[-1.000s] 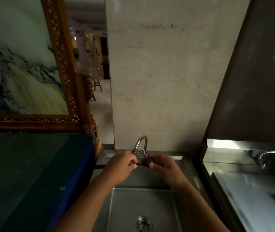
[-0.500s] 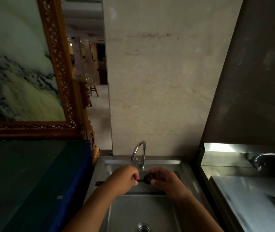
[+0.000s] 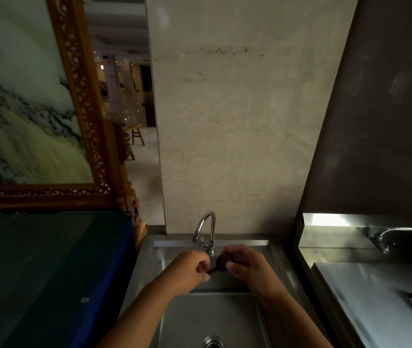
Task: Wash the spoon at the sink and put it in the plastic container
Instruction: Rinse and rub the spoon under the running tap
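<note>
The dark spoon lies crosswise over the sink just under the tap, handle pinched in the left hand's closed grip, bowl cupped by the right hand's fingers, both equally near.

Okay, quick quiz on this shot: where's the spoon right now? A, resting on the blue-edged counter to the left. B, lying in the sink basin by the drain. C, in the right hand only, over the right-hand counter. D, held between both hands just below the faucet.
D: the dark spoon is gripped by the left hand and the right hand together, just below the faucet, above the sink.
</note>
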The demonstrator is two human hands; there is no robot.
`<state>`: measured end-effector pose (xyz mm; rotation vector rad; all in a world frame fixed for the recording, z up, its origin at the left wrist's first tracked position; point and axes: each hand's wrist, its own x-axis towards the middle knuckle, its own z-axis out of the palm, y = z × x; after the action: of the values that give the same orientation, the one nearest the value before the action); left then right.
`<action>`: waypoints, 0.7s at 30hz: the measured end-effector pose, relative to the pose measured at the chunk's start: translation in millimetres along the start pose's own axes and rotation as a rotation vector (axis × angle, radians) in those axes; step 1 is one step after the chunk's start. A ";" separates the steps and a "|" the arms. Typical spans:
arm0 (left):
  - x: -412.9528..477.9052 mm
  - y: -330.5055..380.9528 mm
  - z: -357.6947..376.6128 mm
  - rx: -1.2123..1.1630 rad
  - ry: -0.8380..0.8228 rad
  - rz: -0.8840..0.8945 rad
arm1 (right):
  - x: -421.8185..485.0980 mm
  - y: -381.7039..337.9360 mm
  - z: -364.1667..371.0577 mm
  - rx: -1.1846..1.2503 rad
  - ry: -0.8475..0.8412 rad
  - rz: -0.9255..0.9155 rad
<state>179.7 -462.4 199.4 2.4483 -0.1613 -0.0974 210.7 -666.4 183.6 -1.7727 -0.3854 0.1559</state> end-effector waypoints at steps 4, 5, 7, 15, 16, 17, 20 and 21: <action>-2.2 -4.5 11.5 -0.194 0.069 -0.068 | -0.3 -14.1 -0.4 0.022 0.012 -0.051; -4.1 -6.3 14.2 -0.270 0.098 -0.095 | -2.5 -16.5 -0.4 0.030 0.010 -0.060; -9.5 -10.9 18.7 -0.492 0.147 -0.150 | -8.0 -16.2 -0.9 0.037 0.017 -0.060; -40.1 -27.5 39.6 -1.431 0.328 -0.269 | -39.4 17.5 10.5 0.066 0.070 0.146; -42.8 -27.4 40.2 -1.528 0.340 -0.281 | -42.7 20.3 12.3 0.078 0.059 0.185; -45.8 -27.5 41.2 -1.615 0.357 -0.298 | -45.7 22.9 14.8 0.103 0.047 0.230; -54.0 -29.4 43.0 -1.757 0.429 -0.346 | -54.0 27.6 22.1 0.220 0.033 0.344; -56.2 -30.3 43.5 -1.775 0.448 -0.358 | -56.1 27.8 23.8 0.256 0.031 0.369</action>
<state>122.0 -458.6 148.2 0.6543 0.4129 0.1225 155.7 -668.9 145.5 -1.5749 -0.0093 0.4198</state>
